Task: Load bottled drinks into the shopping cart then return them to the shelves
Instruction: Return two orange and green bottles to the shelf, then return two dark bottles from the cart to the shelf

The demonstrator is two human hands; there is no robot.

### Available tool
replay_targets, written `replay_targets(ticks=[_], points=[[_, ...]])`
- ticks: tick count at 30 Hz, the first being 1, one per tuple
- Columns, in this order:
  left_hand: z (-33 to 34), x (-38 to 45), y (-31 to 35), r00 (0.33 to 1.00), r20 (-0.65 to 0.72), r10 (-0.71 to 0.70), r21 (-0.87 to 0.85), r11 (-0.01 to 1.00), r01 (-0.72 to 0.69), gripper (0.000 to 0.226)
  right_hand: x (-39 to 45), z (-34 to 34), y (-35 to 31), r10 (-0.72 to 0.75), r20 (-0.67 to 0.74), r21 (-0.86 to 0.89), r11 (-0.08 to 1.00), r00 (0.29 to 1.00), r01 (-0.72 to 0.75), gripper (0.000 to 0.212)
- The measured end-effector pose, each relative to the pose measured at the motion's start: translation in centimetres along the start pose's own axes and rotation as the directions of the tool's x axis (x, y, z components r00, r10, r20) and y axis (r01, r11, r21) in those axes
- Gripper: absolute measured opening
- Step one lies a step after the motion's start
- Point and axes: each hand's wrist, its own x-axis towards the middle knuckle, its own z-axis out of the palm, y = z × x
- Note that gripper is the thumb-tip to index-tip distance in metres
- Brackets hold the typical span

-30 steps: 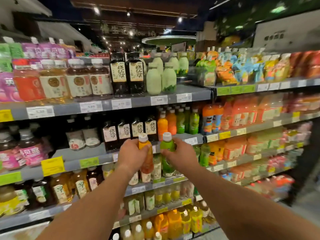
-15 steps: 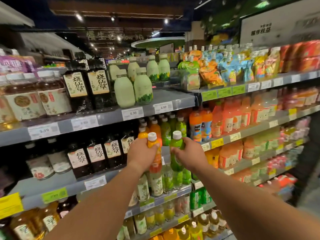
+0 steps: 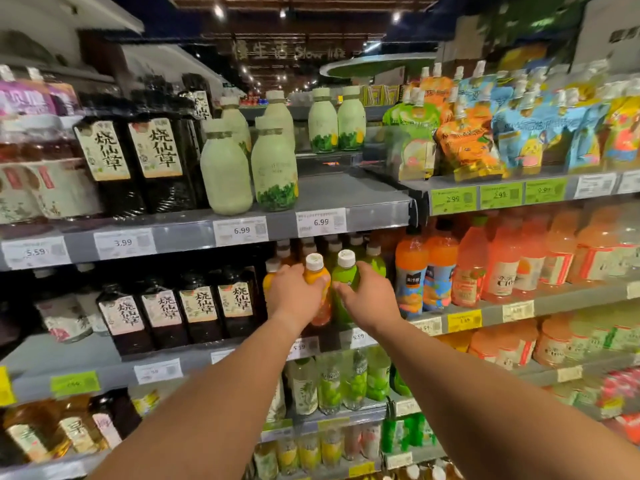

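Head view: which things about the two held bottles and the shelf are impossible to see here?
- Orange bottle: label hidden by left hand.
- Green bottle: label hidden by right hand.
- Both bottle bases: hidden by the hands.
- Price tag below: blurred.

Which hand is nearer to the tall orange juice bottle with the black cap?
Right. The right hand, gripping the green bottle, is just left of the orange juice bottle; the left hand is farther left.
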Motion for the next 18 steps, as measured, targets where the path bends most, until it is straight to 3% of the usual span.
replay_targets(ticks=[4,9,13,18], points=[[1.7,1.3,0.1,0.998,-0.027,-0.058,0.092,0.994,0.061,0.042,2.0,0.9,1.3,0.003,0.033,0.021,1.0,0.999,-0.003,0.035],[3.2,2.1,0.0,0.993,-0.001,-0.116,0.183,0.977,0.115,0.048,3.2,2.1,2.7,0.011,0.087,-0.059,0.998,0.996,-0.006,0.044],[3.9,1.8,0.4,0.987,-0.062,-0.149,0.159,0.975,0.157,0.049,3.2,2.4,3.3,0.018,0.084,-0.043,0.999,0.996,-0.014,0.054],[4.7,0.8,0.2,0.974,-0.096,-0.204,0.095,0.973,0.213,0.05,2.6,2.4,3.8,-0.013,0.1,-0.008,1.0,0.995,0.014,0.049]])
